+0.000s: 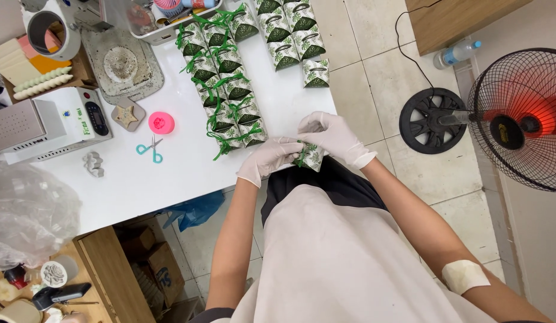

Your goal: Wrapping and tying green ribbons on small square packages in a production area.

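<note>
Both gloved hands, left hand (pixel 272 157) and right hand (pixel 333 136), close around one small leaf-print box (pixel 309 155) at the worktop (pixel 170 173) edge, low centre of frame. Keep your fingertips pinching its folded top squarely. Beyond, ribboned boxes (pixel 224 90) run up the middle; teal scissors (pixel 150 149) lie left.

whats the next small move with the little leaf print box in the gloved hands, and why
Probably tie a green ribbon round the leaf-print paper box held by the left hand and right hand: it shows no bow, unlike the ribboned boxes on the white table.
</note>
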